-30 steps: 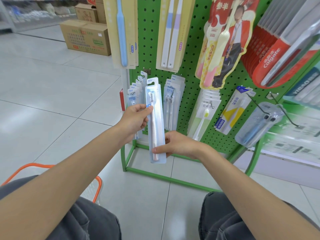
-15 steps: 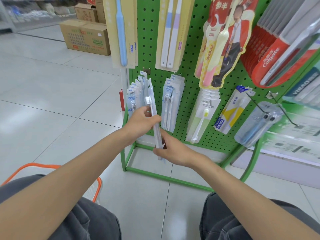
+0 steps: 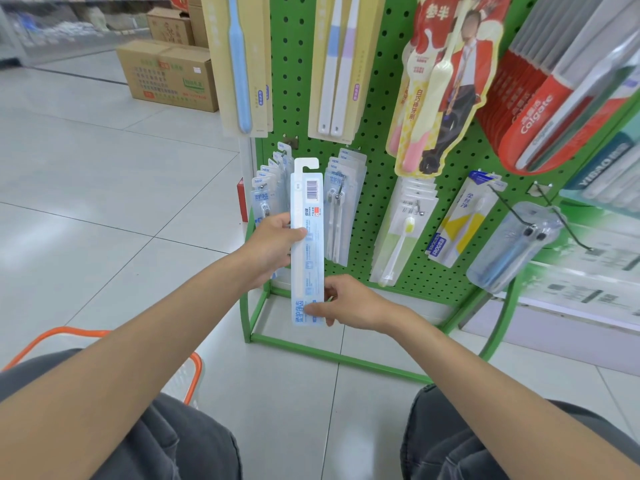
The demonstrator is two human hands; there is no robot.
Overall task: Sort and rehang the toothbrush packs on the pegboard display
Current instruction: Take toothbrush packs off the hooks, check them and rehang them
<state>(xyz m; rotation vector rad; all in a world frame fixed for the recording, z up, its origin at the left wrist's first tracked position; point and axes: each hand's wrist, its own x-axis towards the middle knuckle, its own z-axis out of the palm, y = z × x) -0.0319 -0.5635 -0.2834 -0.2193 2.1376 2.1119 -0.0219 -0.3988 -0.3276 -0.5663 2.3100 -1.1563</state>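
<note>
Head view — toothbrush pack point(image 3: 307, 237) upright, hook-end up, barcode back showing.

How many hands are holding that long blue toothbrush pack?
2. The left hand grips the toothbrush pack at its middle, and the right hand pinches its bottom end. No other hands are visible.

Pale, glossy floor tiles point(image 3: 104, 202) with thin dark joints spread away toward ten o'clock, catching soft reflected light. At eleven o'clock brown cardboard boxes point(image 3: 169, 77) stand stacked on them, a blurred store shelf point(image 3: 52, 26) behind. An orange-rimmed basket point(image 3: 69, 329) sits at seven o'clock.
</note>
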